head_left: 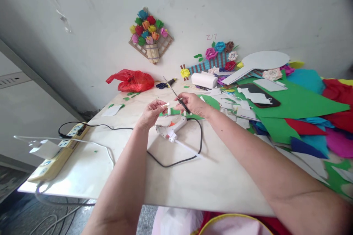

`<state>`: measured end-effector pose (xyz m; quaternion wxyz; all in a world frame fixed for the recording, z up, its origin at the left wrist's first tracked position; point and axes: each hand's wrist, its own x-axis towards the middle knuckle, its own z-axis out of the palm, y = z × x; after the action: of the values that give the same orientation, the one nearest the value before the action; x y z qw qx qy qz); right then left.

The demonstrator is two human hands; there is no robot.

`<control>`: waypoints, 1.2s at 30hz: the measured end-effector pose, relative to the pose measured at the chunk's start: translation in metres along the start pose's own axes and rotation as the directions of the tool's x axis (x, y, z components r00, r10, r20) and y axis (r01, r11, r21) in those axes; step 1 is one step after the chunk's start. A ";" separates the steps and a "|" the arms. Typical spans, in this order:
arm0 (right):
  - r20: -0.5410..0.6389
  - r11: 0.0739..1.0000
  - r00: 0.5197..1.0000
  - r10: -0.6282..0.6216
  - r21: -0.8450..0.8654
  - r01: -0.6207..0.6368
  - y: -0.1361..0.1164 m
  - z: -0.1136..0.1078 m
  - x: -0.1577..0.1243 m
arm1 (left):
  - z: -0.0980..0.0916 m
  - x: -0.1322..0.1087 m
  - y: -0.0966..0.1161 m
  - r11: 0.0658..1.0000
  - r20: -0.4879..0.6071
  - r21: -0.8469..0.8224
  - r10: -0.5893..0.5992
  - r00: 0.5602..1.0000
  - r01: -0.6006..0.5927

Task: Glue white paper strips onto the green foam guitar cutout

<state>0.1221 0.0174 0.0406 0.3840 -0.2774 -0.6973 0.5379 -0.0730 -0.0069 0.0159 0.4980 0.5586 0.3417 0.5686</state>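
Note:
Over the middle of the table, my left hand (153, 113) pinches a small white strip (166, 105) between thumb and fingers. Close beside it on the right, my right hand (193, 103) grips a pair of scissors (176, 95) with thin metal blades pointing up and left and a black lower part. Its fingers partly hide the scissors. Beneath both hands lies a green sheet (211, 103) with small white bits on it. Just in front, a white glue gun (172, 128) rests on its side, a clear glue stick poking out of its back.
A yellow power strip (56, 154) with a white charger sits at the left edge; the black cord (176, 164) loops around the glue gun. A red plastic bag (135, 80) and pliers-like tool (166, 83) lie farther back. Coloured sheets (300, 99) and white scraps cover the right side.

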 end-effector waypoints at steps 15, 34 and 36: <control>-0.138 0.997 0.990 0.002 0.071 0.008 0.000 0.015 0.002 | 0.011 0.003 -0.008 0.995 -0.013 -0.089 -0.045 0.999 0.044; -0.049 0.931 0.994 -0.101 -0.356 0.077 0.004 -0.011 0.002 | 0.013 0.003 -0.002 0.996 -0.120 0.063 0.073 0.990 -0.066; 0.007 0.859 0.993 -0.122 -0.500 0.109 0.003 -0.019 0.001 | 0.012 0.002 0.000 0.996 -0.113 0.069 0.064 0.992 -0.056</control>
<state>0.1375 0.0291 0.0402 0.3395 -0.3317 -0.8231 0.3120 -0.0607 -0.0073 0.0177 0.4414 0.5509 0.3715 0.6030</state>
